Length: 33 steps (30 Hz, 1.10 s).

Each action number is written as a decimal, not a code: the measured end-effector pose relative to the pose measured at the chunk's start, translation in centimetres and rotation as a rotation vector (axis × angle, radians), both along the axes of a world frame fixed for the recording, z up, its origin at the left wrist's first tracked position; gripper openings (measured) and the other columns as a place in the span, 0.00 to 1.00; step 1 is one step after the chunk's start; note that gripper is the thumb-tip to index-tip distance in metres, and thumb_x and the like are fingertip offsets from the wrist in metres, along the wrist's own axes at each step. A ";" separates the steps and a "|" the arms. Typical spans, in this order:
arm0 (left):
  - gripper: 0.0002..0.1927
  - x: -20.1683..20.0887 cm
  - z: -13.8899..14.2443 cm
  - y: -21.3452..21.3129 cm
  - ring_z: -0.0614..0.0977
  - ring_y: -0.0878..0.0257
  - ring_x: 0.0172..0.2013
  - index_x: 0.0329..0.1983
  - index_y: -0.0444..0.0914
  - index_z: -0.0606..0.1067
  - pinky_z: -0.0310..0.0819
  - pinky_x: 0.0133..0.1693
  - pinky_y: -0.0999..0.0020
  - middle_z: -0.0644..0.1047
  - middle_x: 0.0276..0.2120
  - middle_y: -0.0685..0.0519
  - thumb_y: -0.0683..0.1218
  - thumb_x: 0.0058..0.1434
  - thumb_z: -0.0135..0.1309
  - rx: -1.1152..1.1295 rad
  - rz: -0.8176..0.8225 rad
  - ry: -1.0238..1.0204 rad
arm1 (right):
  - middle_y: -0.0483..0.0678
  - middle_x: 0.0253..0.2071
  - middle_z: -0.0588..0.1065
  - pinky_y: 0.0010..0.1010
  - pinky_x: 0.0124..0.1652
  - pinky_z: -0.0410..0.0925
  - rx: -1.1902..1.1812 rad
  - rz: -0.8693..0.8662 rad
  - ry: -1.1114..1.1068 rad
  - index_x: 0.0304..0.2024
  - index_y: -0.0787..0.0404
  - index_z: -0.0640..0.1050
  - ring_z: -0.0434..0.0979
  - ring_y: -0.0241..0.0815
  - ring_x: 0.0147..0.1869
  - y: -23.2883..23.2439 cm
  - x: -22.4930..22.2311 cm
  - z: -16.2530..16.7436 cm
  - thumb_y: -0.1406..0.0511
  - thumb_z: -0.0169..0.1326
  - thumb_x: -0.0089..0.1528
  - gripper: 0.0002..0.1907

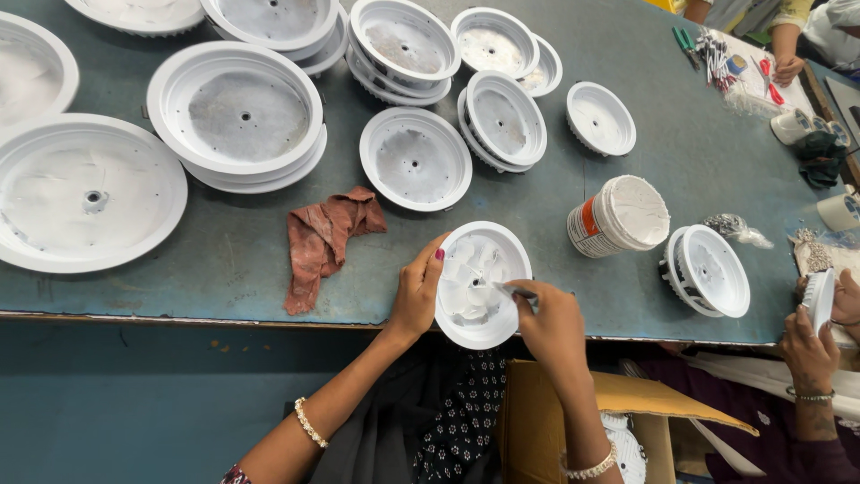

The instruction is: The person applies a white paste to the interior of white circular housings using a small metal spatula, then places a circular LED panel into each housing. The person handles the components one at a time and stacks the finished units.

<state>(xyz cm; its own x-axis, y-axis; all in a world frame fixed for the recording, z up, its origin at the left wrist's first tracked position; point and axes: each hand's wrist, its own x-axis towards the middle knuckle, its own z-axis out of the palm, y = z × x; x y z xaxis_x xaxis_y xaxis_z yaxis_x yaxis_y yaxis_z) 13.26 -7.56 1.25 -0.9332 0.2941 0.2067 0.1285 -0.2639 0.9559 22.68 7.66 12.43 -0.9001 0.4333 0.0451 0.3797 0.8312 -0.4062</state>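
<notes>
Now, step: I'm spreading white paste inside the housing (475, 287) over the table (699, 152) edge.
Left hand (417, 291): clamping the rim.
Right hand (546, 324): pinching the spreader (512, 289).
Next: needing more from the tub (618, 215).

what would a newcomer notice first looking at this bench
First, the white round housing at the near edge: the left hand grips its rim while the right hand works a thin tool in white paste inside it. Next, the many white housings stacked and spread across the grey table, a reddish rag to the left, and an open tub of white paste to the right.
</notes>
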 end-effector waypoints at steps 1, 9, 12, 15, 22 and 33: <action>0.24 0.0 -0.1 0.0 0.84 0.56 0.50 0.63 0.32 0.72 0.76 0.52 0.65 0.83 0.49 0.42 0.51 0.74 0.37 -0.002 -0.006 -0.007 | 0.56 0.40 0.83 0.36 0.46 0.72 -0.017 -0.013 0.015 0.46 0.57 0.85 0.84 0.50 0.44 0.2 0.4 0.1 0.70 0.55 0.59 0.14; 0.24 0.4 0.1 0.1 0.83 0.56 0.52 0.64 0.32 0.72 0.74 0.55 0.64 0.82 0.51 0.42 0.51 0.75 0.35 0.025 0.015 -0.058 | 0.53 0.39 0.85 0.28 0.45 0.73 -0.295 -0.047 0.231 0.47 0.63 0.84 0.85 0.38 0.42 1.1 1.1 -1.4 0.69 0.59 0.59 0.13; 0.25 1.5 0.6 0.5 0.78 0.55 0.60 0.67 0.32 0.68 0.68 0.61 0.63 0.77 0.59 0.40 0.51 0.77 0.33 0.041 0.132 -0.021 | 0.51 0.39 0.83 0.28 0.46 0.72 -0.629 -0.049 0.356 0.47 0.68 0.84 0.81 0.36 0.42 1.2 1.3 -2.8 0.70 0.61 0.59 0.14; 0.25 3.5 1.1 1.0 0.72 0.54 0.65 0.71 0.32 0.61 0.63 0.64 0.62 0.71 0.65 0.41 0.50 0.77 0.32 0.098 0.188 -0.049 | 0.51 0.41 0.83 0.27 0.51 0.70 -0.863 -0.092 0.513 0.48 0.72 0.82 0.80 0.37 0.45 1.1 2.3 -4.6 0.72 0.61 0.59 0.14; 0.16 5.2 -0.4 0.2 0.77 0.58 0.49 0.53 0.32 0.65 0.71 0.54 0.62 0.74 0.48 0.46 0.50 0.73 0.45 -0.044 0.195 -0.095 | 0.54 0.45 0.80 0.30 0.56 0.69 -1.217 -0.148 0.863 0.51 0.76 0.78 0.79 0.40 0.50 1.2 3.3 -8.6 0.75 0.57 0.62 0.15; 0.24 -6.6 0.3 -0.1 0.84 0.61 0.47 0.57 0.33 0.74 0.80 0.52 0.65 0.82 0.47 0.46 0.54 0.66 0.53 0.135 -0.677 -0.607 | 0.53 0.45 0.80 0.30 0.56 0.69 -1.288 -0.125 0.853 0.52 0.74 0.77 0.78 0.39 0.50 2.8 4.0 -9.7 0.73 0.57 0.62 0.15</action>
